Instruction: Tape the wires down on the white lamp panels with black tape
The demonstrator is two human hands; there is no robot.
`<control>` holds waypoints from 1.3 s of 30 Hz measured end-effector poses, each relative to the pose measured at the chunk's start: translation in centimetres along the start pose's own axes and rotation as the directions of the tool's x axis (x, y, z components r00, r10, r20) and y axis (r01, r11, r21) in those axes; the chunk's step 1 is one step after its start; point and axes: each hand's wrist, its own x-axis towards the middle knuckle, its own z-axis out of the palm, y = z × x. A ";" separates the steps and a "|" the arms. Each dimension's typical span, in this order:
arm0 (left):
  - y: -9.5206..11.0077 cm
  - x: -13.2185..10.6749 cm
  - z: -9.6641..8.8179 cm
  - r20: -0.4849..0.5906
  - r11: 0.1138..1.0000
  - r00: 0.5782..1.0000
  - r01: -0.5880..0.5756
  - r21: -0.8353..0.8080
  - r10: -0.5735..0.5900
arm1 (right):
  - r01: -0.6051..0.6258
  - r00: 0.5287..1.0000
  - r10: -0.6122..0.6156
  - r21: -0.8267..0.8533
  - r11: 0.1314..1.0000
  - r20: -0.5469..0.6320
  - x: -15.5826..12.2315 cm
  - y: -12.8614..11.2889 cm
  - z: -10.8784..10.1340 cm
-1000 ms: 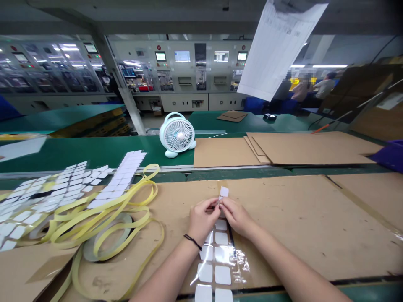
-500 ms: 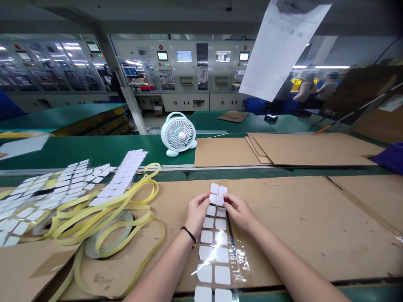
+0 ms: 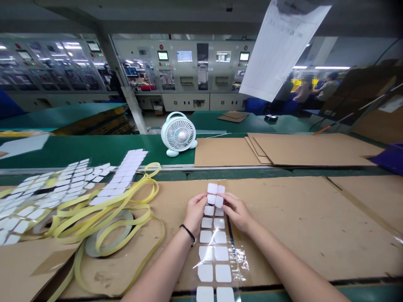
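Note:
A long strip of white square pads (image 3: 214, 251) on clear plastic film lies on the cardboard-covered bench (image 3: 283, 239), in two columns running toward me. My left hand (image 3: 195, 213) and my right hand (image 3: 236, 212) pinch the strip's far end from either side. A block of pads (image 3: 214, 195) stands up between my fingertips. A black band circles my left wrist. Loose film curls at the strip's right side, near the lower pads.
To the left lie loops of yellow tape (image 3: 154, 191), a tape roll (image 3: 91, 247) and sheets of white pads (image 3: 63, 184). Beyond stand a small white fan (image 3: 179, 133) and stacked cardboard sheets (image 3: 315, 149) on a green bench. Co-workers (image 3: 327, 89) sit far right.
A second ago one tilted pad showed above my fingers; now a block of pads stands there. My hands have shifted slightly apart around it, and the view has barely moved.

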 end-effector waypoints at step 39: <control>-0.9 -0.5 0.5 0.155 0.982 0.970 0.178 0.064 -0.186 | -0.098 0.972 0.111 0.072 0.993 -0.208 -0.1 1.8 2.1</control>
